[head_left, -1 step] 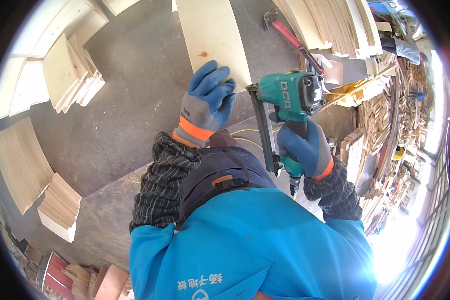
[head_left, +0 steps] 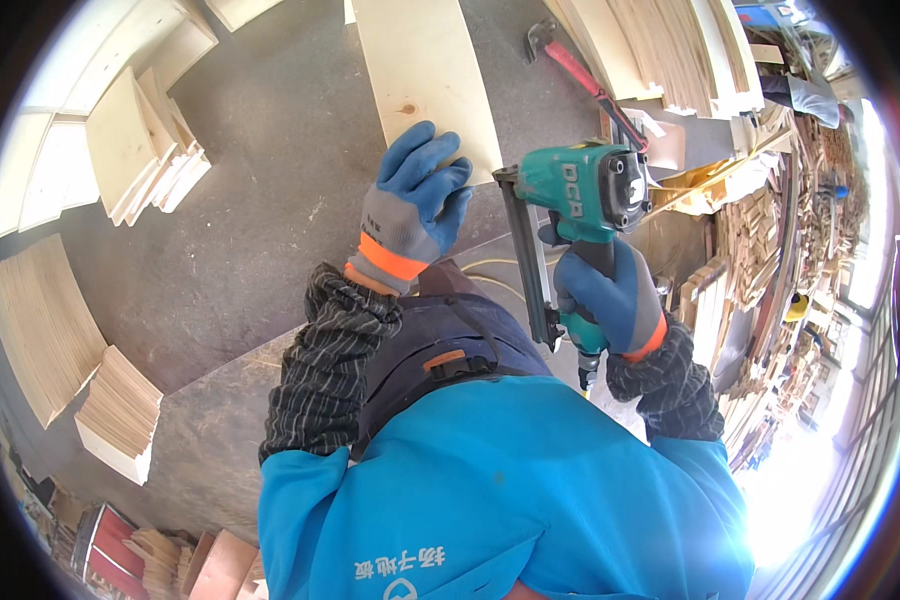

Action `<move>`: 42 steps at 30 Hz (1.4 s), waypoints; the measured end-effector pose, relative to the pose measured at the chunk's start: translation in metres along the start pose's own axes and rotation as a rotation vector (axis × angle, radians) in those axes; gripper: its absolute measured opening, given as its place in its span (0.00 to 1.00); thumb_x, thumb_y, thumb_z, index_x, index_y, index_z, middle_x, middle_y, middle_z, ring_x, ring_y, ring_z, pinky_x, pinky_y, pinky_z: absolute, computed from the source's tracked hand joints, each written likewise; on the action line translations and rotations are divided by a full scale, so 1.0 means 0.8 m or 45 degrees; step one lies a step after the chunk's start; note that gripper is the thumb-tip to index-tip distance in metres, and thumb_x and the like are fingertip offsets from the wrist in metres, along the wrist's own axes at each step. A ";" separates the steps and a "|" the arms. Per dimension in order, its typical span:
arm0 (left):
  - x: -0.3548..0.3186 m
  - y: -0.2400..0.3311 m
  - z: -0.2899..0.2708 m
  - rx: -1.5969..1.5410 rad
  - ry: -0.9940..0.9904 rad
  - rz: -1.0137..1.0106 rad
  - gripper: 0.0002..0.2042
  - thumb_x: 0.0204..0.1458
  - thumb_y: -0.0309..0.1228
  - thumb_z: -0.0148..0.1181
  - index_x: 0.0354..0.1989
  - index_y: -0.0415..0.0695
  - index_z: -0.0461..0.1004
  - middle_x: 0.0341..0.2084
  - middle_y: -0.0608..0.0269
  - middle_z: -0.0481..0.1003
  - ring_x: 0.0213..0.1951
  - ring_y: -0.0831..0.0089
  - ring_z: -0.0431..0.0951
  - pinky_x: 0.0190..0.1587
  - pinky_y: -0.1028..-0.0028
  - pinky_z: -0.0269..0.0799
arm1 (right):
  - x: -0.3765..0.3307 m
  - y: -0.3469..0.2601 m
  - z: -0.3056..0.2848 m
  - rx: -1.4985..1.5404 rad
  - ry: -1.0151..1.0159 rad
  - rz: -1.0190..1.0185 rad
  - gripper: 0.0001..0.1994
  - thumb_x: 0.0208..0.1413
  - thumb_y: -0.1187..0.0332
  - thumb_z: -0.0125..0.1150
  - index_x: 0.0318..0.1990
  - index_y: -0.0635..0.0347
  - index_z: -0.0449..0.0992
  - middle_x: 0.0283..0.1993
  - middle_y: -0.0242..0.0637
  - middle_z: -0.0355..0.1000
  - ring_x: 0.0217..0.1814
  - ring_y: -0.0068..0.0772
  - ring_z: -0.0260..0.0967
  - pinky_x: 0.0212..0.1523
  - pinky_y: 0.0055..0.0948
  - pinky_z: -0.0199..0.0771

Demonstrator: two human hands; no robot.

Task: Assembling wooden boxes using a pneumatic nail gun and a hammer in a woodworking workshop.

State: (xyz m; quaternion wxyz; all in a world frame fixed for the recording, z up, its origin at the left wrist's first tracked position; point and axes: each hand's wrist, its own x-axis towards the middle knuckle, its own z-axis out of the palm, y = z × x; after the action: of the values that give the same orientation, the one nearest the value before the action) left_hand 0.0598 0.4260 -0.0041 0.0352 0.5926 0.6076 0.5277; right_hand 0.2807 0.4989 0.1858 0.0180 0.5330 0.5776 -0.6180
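Note:
My right hand (head_left: pixel 620 290), in a blue and grey glove, is wrapped round the black grip of a teal pneumatic nail gun (head_left: pixel 567 190). Its long magazine slants down on the left side, and its nose is close to the near right corner of a pale wooden board (head_left: pixel 430 75). Over that board's near end lies my left hand (head_left: pixel 415 205), gloved alike. Its fingers are bent and close together on the wood; the thumb's hold is not clear. The board stretches away from me over a dark grey worktop (head_left: pixel 260 150).
A red-handled hammer (head_left: pixel 580 75) lies right of the board. Thin wooden panels (head_left: pixel 660 50) are stacked at the far right. More panels stand at left (head_left: pixel 135 150), with further stacks (head_left: pixel 50 320) nearer. A yellow hose (head_left: pixel 495 265) runs near my waist. Scrap wood (head_left: pixel 750 240) is piled at right.

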 end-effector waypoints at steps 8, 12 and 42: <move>0.001 -0.003 -0.007 0.078 -0.001 0.037 0.14 0.47 0.26 0.79 0.43 0.45 0.84 0.56 0.60 0.80 0.65 0.49 0.76 0.59 0.57 0.82 | -0.030 0.004 -0.028 -0.022 0.171 -0.189 0.12 0.61 0.62 0.61 0.37 0.64 0.79 0.27 0.30 0.74 0.24 0.17 0.65 0.25 0.22 0.61; 0.002 0.001 -0.022 0.003 -0.168 -0.012 0.22 0.45 0.28 0.82 0.52 0.45 0.84 0.62 0.54 0.79 0.67 0.46 0.75 0.64 0.54 0.78 | -0.031 0.012 -0.033 0.085 0.195 -0.129 0.11 0.59 0.62 0.61 0.34 0.63 0.78 0.26 0.30 0.73 0.23 0.17 0.65 0.25 0.23 0.60; -0.039 -0.015 -0.058 -0.044 0.080 -0.169 0.16 0.54 0.25 0.75 0.52 0.43 0.87 0.42 0.56 0.88 0.41 0.56 0.88 0.45 0.62 0.83 | 0.010 -0.010 0.057 -0.112 -0.081 0.016 0.19 0.60 0.60 0.69 0.47 0.70 0.80 0.34 0.29 0.76 0.38 0.17 0.69 0.40 0.29 0.74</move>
State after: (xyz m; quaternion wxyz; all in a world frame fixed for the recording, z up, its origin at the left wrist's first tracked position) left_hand 0.0298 0.3776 -0.0100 0.0614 0.5334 0.6370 0.5531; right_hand 0.2434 0.4726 0.1752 0.0634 0.5154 0.6000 -0.6085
